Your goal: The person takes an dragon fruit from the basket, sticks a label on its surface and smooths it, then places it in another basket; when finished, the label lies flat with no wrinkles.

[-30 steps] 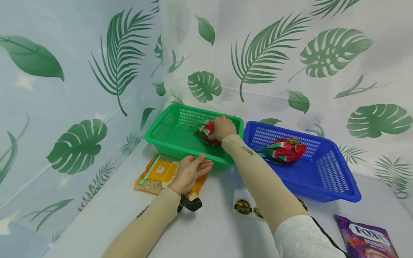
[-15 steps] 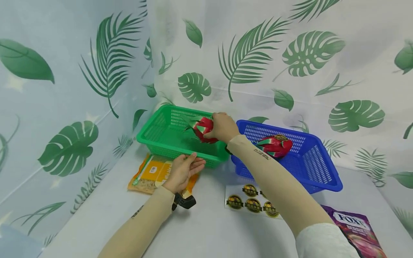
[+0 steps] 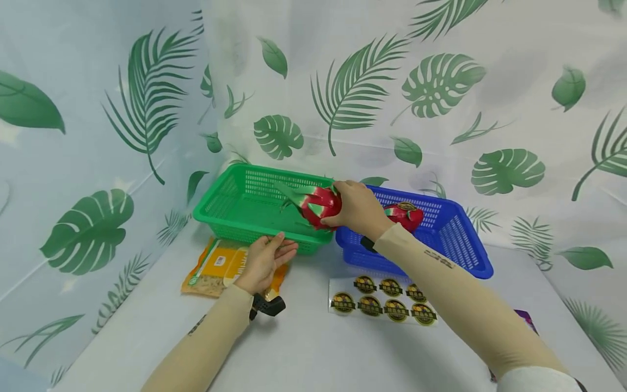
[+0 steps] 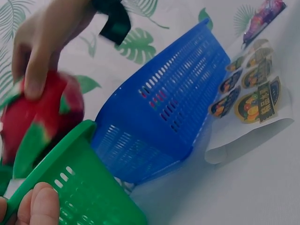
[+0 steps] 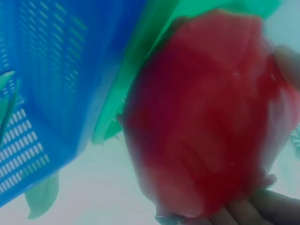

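Note:
Held in my right hand [image 3: 360, 207], a red dragon fruit [image 3: 320, 207] with green leafy scales hangs over the right end of the green basket [image 3: 264, 233]. Thumb and fingers grip its sides, and in the right wrist view the fruit [image 5: 206, 112] fills much of the frame. At the green basket's front rim, my left hand [image 3: 266, 261] pinches the edge; its fingertips [image 4: 44, 201] show there in the left wrist view. A second dragon fruit [image 3: 409, 218] with a dark gold sticker lies in the blue basket [image 3: 431, 234], partly hidden by my right hand.
A sheet of round black-and-gold stickers [image 3: 382, 299] lies in front of the blue basket. An orange food packet [image 3: 215, 269] is partly under my left forearm. The purple packet [image 3: 526, 318] at right is mostly hidden by my right arm. A leaf-print curtain [image 3: 343, 109] stands behind.
My right hand has lifted the dragon fruit from inside the green basket and brought it up and toward the blue basket. The left hand keeps its place at the rim. The head view has swung right.

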A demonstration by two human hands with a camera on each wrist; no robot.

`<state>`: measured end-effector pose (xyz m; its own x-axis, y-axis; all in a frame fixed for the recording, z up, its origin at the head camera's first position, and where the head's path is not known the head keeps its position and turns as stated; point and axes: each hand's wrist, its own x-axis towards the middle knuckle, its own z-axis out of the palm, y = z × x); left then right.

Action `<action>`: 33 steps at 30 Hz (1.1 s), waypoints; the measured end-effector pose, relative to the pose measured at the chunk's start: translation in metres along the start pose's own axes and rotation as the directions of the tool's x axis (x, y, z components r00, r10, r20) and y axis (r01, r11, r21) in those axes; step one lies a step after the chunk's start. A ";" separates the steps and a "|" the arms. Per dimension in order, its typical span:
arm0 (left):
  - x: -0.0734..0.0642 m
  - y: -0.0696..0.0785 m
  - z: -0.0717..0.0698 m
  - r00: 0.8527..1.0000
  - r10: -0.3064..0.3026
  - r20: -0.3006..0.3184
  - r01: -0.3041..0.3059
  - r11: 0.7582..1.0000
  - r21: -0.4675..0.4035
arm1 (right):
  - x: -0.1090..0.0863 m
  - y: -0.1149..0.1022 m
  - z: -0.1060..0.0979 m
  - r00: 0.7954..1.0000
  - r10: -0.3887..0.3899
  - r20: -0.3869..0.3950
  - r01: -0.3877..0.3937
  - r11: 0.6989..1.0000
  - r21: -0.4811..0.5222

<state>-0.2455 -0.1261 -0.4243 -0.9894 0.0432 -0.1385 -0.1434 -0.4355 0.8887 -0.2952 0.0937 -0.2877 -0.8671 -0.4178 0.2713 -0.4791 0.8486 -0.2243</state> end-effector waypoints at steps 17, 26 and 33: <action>-0.001 0.001 0.002 0.999 -0.031 0.024 0.032 0.999 -0.028 | -0.139 0.016 -0.024 0.988 -0.087 -0.131 0.095 0.994 0.056; -0.005 0.008 0.000 0.998 -0.054 0.031 0.055 0.998 -0.043 | -0.202 0.025 -0.014 0.980 -0.095 -0.172 0.107 0.993 0.059; -0.007 0.009 0.004 0.996 -0.065 0.054 0.066 0.997 -0.033 | -0.243 0.031 -0.009 0.989 -0.052 -0.137 0.062 0.996 0.067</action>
<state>-0.2396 -0.1265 -0.4136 -0.9778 0.1198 -0.1718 -0.2080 -0.4612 0.8625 -0.0982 0.2244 -0.3521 -0.8142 -0.4129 0.4082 -0.5396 0.7976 -0.2695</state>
